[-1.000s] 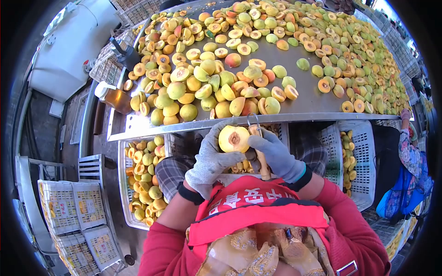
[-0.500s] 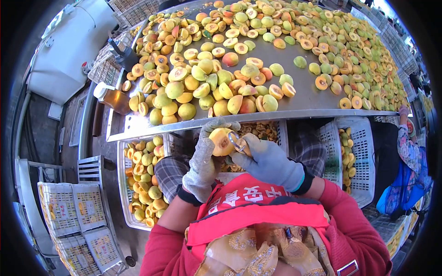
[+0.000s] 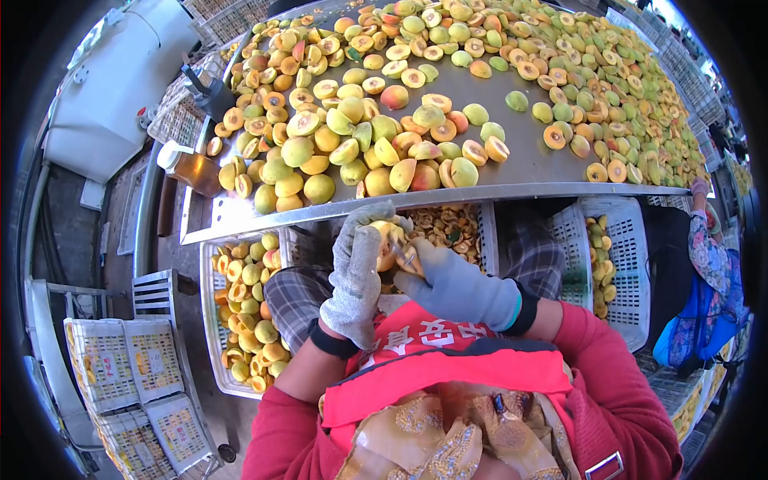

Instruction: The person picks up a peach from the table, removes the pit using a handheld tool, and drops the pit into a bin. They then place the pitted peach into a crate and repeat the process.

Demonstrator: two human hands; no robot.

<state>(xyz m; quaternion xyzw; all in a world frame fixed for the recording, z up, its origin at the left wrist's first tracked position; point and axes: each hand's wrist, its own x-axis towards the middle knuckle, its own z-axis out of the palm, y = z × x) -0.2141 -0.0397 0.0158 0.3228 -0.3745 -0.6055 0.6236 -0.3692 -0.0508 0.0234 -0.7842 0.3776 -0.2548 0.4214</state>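
Observation:
My left hand (image 3: pixel 354 272), in a light grey knit glove, is closed around a yellow peach half (image 3: pixel 384 246) just below the table edge. In my blue-grey gloved right hand (image 3: pixel 468 286) is a pitting tool (image 3: pixel 410 261) with a curved metal blade; the fingers cover most of its handle. The blade is against the peach half, but how deep it sits cannot be made out. Below both hands stands a crate (image 3: pixel 490 240) of pits and brown scraps. Many peach halves (image 3: pixel 320 189) are heaped on the metal table (image 3: pixel 480 193) in front.
White crates with peach halves stand at my left (image 3: pixel 210 336) and right (image 3: pixel 632 272). On the table's left corner lies a bottle of amber liquid (image 3: pixel 196 172), near a dark container (image 3: pixel 212 98). Another person's sleeve (image 3: pixel 712 248) shows at far right. Stacked crates (image 3: pixel 120 360) stand lower left.
The peach half has turned, so its cut face shows less. My right hand has moved slightly left and down, with the blade closer in to the fruit. The whole view has shifted a little.

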